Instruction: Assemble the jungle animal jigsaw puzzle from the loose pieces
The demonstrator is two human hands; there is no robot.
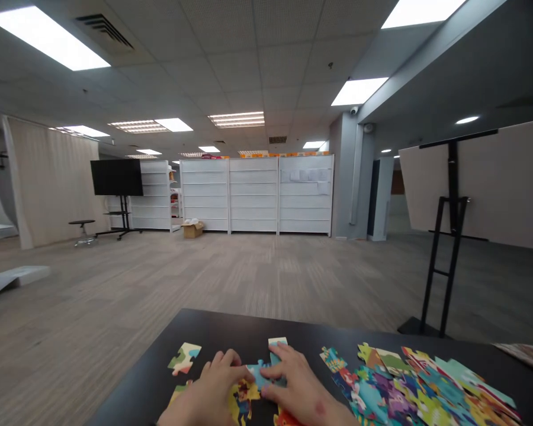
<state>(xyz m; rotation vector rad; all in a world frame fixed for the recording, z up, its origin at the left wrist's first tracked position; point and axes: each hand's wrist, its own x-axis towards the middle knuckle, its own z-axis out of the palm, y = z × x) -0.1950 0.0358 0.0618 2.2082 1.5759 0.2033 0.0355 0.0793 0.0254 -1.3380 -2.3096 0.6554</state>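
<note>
On the black table, a light blue puzzle piece (258, 376) lies between my two hands. My left hand (217, 384) has curled fingers, with its thumb against the piece's left side. From the right, my right hand (298, 378) holds the same piece with thumb and index finger, its other fingers reaching forward over a pale-topped puzzle piece (277, 341). Below the blue piece, a yellow puzzle piece with a cartoon figure (243, 402) shows partly behind my left hand. Another puzzle piece, green and cream (185, 358), rests apart at the left. My palms hide some pieces.
A heap of colourful puzzle pieces (408, 384) spreads over the table's right side. The black table (231, 325) ends at a far edge and a slanting left edge. Beyond stand a black easel-like stand (444, 266), white shelves (253, 195) and a cardboard box (192, 229).
</note>
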